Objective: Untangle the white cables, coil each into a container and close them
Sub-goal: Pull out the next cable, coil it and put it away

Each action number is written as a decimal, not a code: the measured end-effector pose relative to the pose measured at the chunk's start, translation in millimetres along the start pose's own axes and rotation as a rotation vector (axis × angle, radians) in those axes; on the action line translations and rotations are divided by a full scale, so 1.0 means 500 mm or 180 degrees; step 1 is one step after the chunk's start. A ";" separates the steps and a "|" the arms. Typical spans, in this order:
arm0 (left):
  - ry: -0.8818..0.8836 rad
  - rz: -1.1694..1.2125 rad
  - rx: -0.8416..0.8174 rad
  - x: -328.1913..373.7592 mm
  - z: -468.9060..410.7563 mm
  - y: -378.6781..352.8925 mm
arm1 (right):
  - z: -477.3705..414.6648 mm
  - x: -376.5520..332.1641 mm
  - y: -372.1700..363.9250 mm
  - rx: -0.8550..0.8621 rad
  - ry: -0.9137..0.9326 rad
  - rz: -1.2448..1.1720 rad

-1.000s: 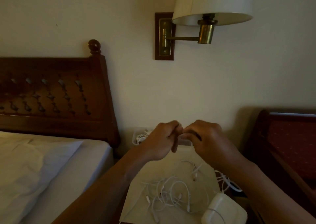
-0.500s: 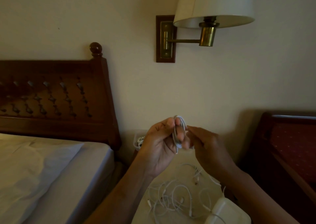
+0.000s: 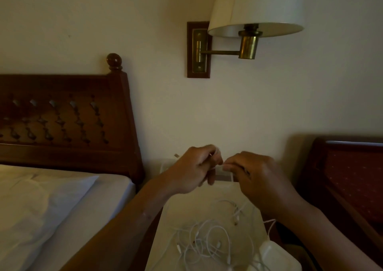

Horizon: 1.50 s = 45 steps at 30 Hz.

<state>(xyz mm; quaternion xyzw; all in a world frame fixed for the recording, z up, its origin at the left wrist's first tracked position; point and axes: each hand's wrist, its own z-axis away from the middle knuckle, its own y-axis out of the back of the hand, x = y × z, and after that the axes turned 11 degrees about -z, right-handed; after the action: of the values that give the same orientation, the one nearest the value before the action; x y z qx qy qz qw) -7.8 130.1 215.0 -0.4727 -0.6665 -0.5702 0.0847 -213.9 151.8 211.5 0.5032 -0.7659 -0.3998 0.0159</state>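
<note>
- Fingers of left hand [image 3: 195, 172] and right hand [image 3: 258, 176] are pinching a white cable [image 3: 218, 167] between them.
- Loosening either pinch is risking the cable dropping into the tangle [image 3: 207, 243] below.

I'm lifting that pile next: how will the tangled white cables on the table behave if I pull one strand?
The tangled white cables look thin and floppy, lying in loose loops, so a lifted strand will probably sag. The loops cross each other, so neighbours would likely drag along. Being so thin, they are probably light.

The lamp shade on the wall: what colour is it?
The lamp shade is plain off-white; the head view shows it best.
</note>
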 end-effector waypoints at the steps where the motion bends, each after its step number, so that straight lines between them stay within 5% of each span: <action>1: -0.0011 0.0107 -0.0097 -0.001 0.006 0.000 | -0.003 0.003 0.003 0.0038 0.0100 0.0063; 7: -0.0042 0.1596 -0.0362 -0.011 0.036 -0.027 | -0.024 0.032 0.008 0.0644 0.0371 0.0087; 11: -0.0238 0.2656 -0.0299 0.008 0.049 -0.047 | -0.025 0.032 -0.033 0.0952 0.0046 -0.0800; 16: -0.0574 0.3352 0.0384 0.039 0.044 -0.061 | 0.009 -0.001 -0.095 0.0501 -0.0605 -0.1343; 20: -0.0530 0.2848 0.0589 0.050 0.027 -0.043 | 0.034 -0.023 -0.111 0.0046 -0.0613 -0.0877; 25: -0.0280 0.0884 0.0782 0.030 0.003 -0.028 | 0.052 -0.051 -0.081 -0.0322 -0.0400 -0.0146; 31: -0.0220 0.0172 -0.0099 0.003 0.011 -0.022 | 0.027 -0.041 0.010 -0.0042 -0.0118 0.0248; 39: -0.0122 0.2423 -0.0705 -0.005 0.061 -0.049 | -0.014 0.013 0.051 0.0442 0.0171 -0.0496; 45: -0.0243 0.3586 -0.0458 0.041 0.072 -0.037 | 0.012 0.013 -0.032 0.0868 -0.0081 -0.1514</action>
<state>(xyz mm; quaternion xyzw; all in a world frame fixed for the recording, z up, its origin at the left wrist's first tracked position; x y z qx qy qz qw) -16.7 173.1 203.6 -0.7801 -0.2736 -0.4634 0.3191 -207.4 147.5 195.1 0.6614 -0.6731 -0.2918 -0.1560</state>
